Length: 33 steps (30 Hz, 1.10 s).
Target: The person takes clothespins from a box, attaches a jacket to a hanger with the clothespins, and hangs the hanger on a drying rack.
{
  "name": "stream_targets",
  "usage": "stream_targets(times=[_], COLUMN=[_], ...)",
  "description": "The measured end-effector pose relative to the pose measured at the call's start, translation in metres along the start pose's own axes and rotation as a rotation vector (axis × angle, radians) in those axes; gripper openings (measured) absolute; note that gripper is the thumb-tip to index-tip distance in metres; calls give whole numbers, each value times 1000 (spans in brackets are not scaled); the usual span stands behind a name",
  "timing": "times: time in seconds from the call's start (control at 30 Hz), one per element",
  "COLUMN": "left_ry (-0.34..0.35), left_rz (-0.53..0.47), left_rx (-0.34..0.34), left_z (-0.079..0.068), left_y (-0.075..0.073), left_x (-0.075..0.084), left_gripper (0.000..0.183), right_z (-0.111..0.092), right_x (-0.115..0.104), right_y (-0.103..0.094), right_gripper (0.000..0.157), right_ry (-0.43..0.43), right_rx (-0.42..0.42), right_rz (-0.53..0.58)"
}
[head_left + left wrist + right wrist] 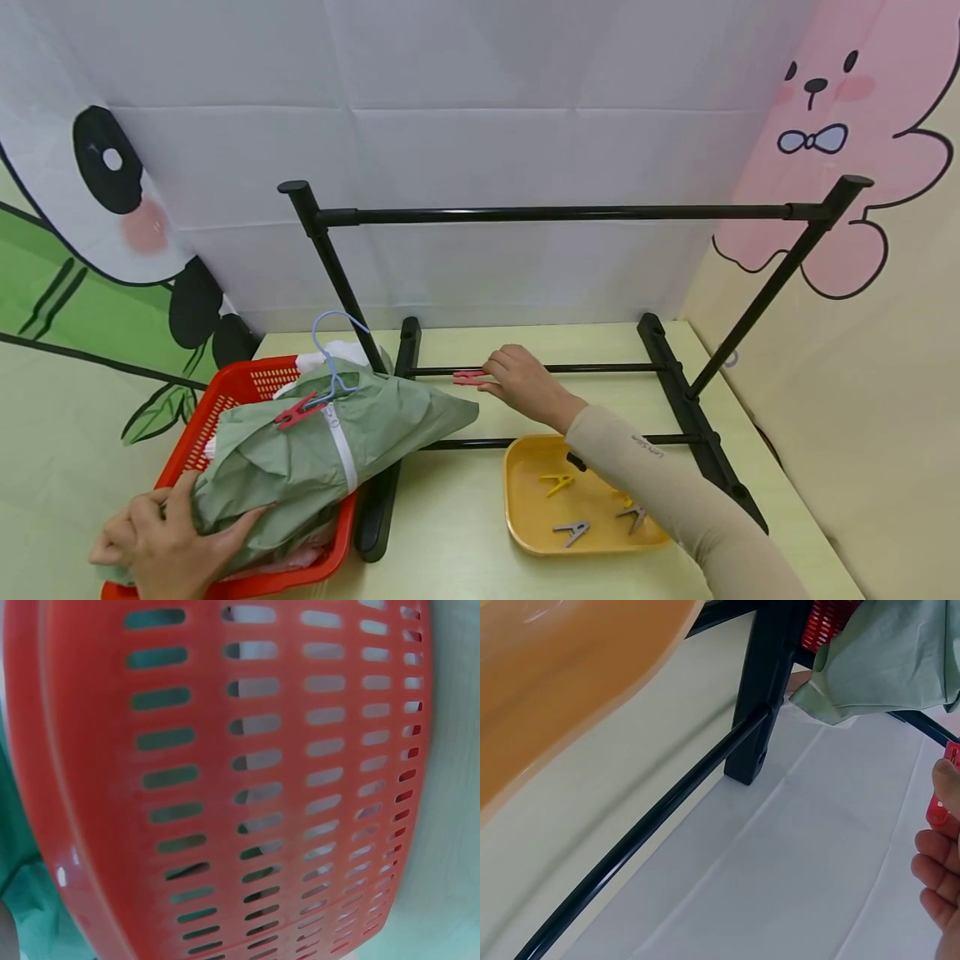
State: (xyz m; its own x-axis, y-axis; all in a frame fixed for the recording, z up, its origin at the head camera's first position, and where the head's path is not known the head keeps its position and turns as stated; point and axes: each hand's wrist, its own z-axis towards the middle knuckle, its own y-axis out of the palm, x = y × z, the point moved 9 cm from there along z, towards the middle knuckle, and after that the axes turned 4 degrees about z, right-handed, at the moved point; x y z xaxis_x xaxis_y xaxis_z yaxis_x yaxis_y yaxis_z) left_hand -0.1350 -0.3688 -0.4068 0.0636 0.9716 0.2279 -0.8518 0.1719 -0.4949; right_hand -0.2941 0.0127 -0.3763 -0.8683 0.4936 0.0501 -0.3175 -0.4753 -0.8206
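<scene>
My right hand pinches a red clothespin between thumb and fingers, above the rack's lower bars. The same clothespin shows at the right edge of the right wrist view. A green zippered garment lies over a red basket, with a blue hanger sticking out at its white zipper. Another red clothespin sits on the garment beside the hanger. At the basket's near left corner, my left hand grips the garment's lower end, thumb across the cloth. The left wrist view mostly shows the basket's slotted wall.
A black rack spans the table, its left foot close beside the basket. Under my right forearm stands a yellow tray holding yellow clothespins and grey clothespins. White sheeting covers the back wall.
</scene>
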Motion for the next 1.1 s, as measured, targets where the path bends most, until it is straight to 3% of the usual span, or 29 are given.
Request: stream_targets(times=[0.43, 0.97, 1.1], left_ry=[28, 13, 22], left_rz=[-3, 9, -10], left_rx=[14, 38, 82], left_z=[1, 1, 2], left_y=[-1, -2, -5], left_x=[2, 3, 6], left_gripper=[97, 97, 97], right_z=[16, 29, 31], right_x=[-16, -25, -25], right_y=[5, 17, 21], right_gripper=[22, 21, 20], right_ry=[-16, -24, -9], right_rx=[-22, -62, -107], right_rz=[36, 10, -5])
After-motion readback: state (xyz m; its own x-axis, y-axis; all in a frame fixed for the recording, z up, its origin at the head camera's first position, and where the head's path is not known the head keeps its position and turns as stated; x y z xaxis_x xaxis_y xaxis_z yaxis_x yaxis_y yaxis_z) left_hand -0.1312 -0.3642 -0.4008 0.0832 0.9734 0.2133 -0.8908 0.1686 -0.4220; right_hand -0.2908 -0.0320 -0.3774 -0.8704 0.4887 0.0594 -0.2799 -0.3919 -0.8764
